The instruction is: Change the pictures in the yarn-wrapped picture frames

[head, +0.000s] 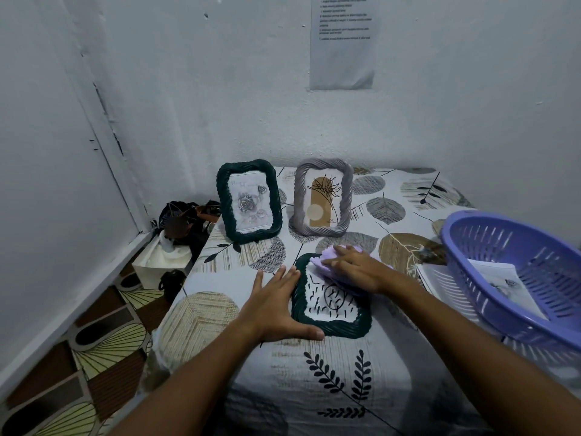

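Note:
A dark green yarn-wrapped frame [330, 328] lies flat on the table in front of me, showing a picture with black dashes. My left hand [276, 306] rests flat against its left edge, fingers straight, thumb along the bottom edge. My right hand [355, 265] presses a lilac cloth [320, 262] onto the frame's upper right part, fingers laid over it. Two more frames stand upright at the back: a dark green one [248, 199] with a grey rose drawing and a grey one [322, 196] with a tan arch and plant sketch.
A purple plastic basket [490, 243] holding papers stands at the right on a leaf-patterned tablecloth [339, 382]. White walls close the back and left. A dark bag [185, 218] and a white box [157, 262] sit on the floor left of the table.

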The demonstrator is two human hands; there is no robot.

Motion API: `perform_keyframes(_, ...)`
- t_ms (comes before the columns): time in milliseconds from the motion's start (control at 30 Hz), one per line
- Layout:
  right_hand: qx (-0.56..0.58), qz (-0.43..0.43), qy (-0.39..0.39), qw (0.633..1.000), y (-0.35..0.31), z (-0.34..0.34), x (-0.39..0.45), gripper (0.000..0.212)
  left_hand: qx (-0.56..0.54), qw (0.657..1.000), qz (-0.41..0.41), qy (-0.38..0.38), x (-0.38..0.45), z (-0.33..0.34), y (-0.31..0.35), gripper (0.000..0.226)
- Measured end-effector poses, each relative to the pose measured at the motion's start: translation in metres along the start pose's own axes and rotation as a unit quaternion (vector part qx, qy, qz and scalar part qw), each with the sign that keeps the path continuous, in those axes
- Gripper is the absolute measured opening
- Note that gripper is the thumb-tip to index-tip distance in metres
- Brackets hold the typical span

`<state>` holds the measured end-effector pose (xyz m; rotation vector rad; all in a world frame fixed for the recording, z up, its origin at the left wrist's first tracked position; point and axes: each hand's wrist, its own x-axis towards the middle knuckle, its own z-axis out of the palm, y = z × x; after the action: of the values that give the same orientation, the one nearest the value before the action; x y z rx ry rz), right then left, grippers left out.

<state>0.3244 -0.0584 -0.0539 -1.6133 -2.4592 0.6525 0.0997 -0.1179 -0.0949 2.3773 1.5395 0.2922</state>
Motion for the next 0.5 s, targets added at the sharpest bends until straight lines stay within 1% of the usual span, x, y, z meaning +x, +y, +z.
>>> perform_keyframes(67,-0.036,0.009,-0.025,0.999,0.002,0.002,0.000,0.066,-0.002,1.000,-0.001,-0.002,0.000,0.000,0.001,0.138)
perform_keyframes(133,-0.070,0.014,-0.031,0.997,0.001,0.009,0.000,0.066,-0.003,1.000,-0.001,-0.002,0.000,-0.001,0.001,0.138)
perform_keyframes(200,-0.100,0.023,-0.031,0.994,-0.004,0.020,0.000,0.063,-0.003,1.000,-0.002,-0.004,0.001,-0.001,0.001,0.137)
perform_keyframes(300,-0.136,0.029,-0.024,0.990,-0.013,0.033,-0.001,0.068,-0.005,1.000,-0.003,-0.001,0.000,-0.001,0.002,0.135)
perform_keyframes(367,-0.140,0.019,-0.018,0.990,-0.014,0.035,-0.005,0.070,-0.006,1.000,-0.003,0.002,0.000,-0.001,0.003,0.133)
perform_keyframes(500,-0.142,-0.026,-0.014,0.989,0.002,0.034,-0.018,0.097,0.000,1.000,-0.002,0.003,-0.001,0.000,0.000,0.136)
